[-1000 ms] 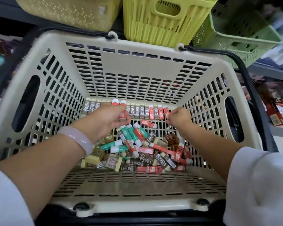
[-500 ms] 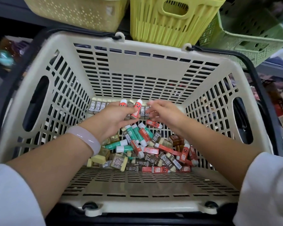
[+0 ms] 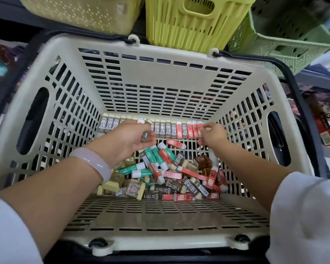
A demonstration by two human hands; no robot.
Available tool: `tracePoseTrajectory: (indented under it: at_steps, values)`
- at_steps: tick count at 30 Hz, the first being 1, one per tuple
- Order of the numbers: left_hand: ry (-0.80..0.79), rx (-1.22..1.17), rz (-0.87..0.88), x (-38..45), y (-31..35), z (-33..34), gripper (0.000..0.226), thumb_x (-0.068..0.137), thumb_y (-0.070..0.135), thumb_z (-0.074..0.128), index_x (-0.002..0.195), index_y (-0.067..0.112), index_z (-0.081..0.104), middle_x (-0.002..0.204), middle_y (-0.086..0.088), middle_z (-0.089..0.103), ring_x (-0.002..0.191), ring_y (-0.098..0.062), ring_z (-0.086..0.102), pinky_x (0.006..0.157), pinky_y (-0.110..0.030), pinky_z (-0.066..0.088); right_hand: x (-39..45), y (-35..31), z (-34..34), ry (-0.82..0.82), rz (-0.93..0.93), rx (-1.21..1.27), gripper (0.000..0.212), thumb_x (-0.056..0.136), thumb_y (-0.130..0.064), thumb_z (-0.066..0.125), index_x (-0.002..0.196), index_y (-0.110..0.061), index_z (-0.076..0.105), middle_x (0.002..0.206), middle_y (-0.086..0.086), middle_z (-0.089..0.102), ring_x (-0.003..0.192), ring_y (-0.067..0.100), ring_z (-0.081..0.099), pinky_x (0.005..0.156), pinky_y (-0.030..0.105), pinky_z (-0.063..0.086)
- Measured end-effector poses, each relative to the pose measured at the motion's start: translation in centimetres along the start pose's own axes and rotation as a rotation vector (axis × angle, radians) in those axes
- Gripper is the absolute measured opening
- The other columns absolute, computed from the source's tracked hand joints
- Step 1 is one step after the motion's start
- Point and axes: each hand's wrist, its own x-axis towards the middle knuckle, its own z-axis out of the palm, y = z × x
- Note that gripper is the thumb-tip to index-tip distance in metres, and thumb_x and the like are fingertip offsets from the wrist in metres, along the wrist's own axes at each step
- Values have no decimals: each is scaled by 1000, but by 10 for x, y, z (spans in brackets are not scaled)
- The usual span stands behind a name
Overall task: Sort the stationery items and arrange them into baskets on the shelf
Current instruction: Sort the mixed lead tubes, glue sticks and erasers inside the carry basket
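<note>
Both hands at basket's (image 3: pixel 46 60) far wall: left hand (image 3: pixel 126 141) grips erasers (image 3: pixel 145 130), right hand (image 3: pixel 211 134) pinches one

There is just one camera, worn on the person's head. It looks forward and down, from close up, into a big cream basket (image 3: pixel 160 77). Shelf baskets (image 3: pixel 194 25) sit past its far edge.

Looked down into a beige slatted basket (image 3: pixel 46 77); left hand (image 3: pixel 126 141) gripped a grey eraser (image 3: pixel 146 131) and a red one, right hand (image 3: pixel 210 135) pinched at the upright eraser row (image 3: pixel 168 128) above a loose eraser heap (image 3: pixel 170 176)
</note>
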Motion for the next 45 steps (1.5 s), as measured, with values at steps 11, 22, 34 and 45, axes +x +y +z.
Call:
tracePoseTrajectory:
  at_steps: [11,22,34,45]
  values:
    - [-27,45,-18,0,-1,0,61,79,4,66,133,3,39,115,-19,57,81,-20,66,55,-21,55,3,8,2,-42,38,-76,31,88,6,51,117,-1,58,104,16,62,75,19,60,70,26,52]
    - [-71,76,54,-3,-2,5,12,86,-7,55,92,3,52,102,-19,60,78,-22,68,64,-29,59,-41,-32,30,-348,-138,200,23,95,-20,48,107,-5,60,99,12,63,77,15,58,70,28,55]
    - [-71,236,20,-5,-2,0,12,89,8,57,96,16,62,88,-9,62,63,-14,58,46,-19,51,-22,-19,10,-123,13,269,10,97,-21,45,93,-11,47,81,8,62,52,12,60,52,23,55]
    - [-39,333,57,1,-3,0,25,93,15,52,117,7,52,88,-6,65,57,-10,49,42,-16,44,1,8,-2,195,-138,-535,28,91,-1,47,119,-3,49,104,18,60,91,31,58,67,32,44]
